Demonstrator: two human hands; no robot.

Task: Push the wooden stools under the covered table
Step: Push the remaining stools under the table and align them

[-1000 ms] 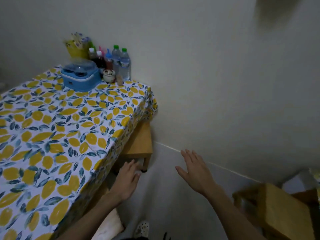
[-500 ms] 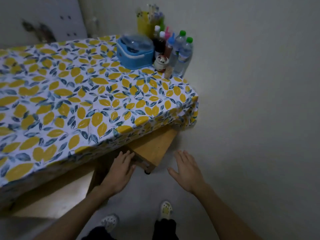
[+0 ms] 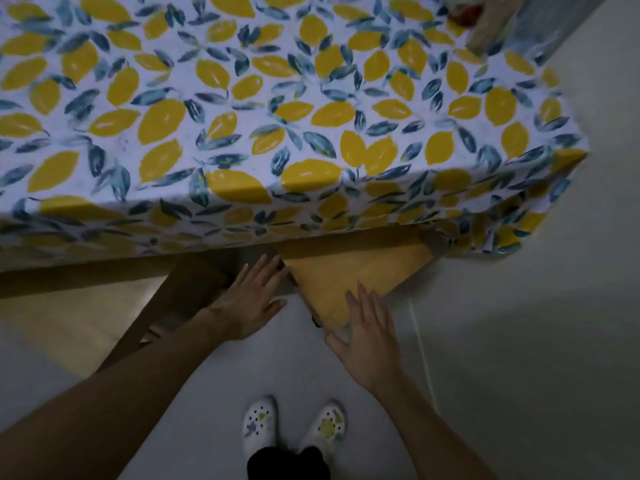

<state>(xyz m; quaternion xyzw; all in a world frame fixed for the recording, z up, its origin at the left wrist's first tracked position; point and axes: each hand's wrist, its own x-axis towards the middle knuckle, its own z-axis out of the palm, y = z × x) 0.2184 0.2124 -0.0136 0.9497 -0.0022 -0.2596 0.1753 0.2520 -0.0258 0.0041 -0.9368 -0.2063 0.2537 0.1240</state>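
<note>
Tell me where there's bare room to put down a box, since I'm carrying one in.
Bare floor lies right of the right hand, below the tablecloth corner. The cloth's middle is also free. It is crowded under the table edge: the wooden stool juts out there, with the left hand beside it.

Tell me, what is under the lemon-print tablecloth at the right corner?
A wooden stool sticks out from under the tablecloth, its seat angled. Both hands touch it. Its far part and legs are covered.
</note>
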